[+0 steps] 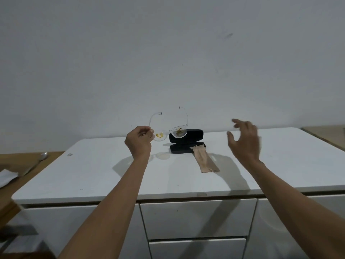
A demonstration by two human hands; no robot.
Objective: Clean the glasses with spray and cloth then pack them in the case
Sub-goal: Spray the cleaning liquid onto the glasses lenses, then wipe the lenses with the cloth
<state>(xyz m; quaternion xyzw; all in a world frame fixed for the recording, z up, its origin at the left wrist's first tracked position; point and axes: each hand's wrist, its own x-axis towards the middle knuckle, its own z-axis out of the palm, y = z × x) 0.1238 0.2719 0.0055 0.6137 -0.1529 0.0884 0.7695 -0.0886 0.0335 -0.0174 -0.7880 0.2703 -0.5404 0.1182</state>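
- The left hand [139, 142] is up off the counter, fingers curled shut on the glasses [169, 130], pinching them at the hinge corner of one lens.
- The clear-framed glasses hang out to the side of that fist, both temples unfolded and arching upward, lenses facing the camera.
- Yellowish smears sit on both lenses; the one by the fingers carries a bright orange-yellow blotch, the far one a darker speckled patch.
- The far lens overlaps the black case [186, 141] in view, held in front of and above it, not touching as far as can be told.
- The case lies open on the white counter [93, 171], lid tilted up behind its base.
- A tan cloth [204, 159] drapes out of the case's base and trails over the counter toward the camera.
- The right hand [244, 140] hovers beside the case on the side away from the glasses, fingers spread, holding nothing.
- The counter tops white drawers [196, 219]; behind the case rises a plain pale wall [168, 53] with a few faint marks.
- Well off from the case, past the left forearm, a metal spoon [40, 159] rests on a wooden surface [18, 161] beside a white folded item I can't identify.
- No readable writing or brand on the case, the cloth or the glasses.
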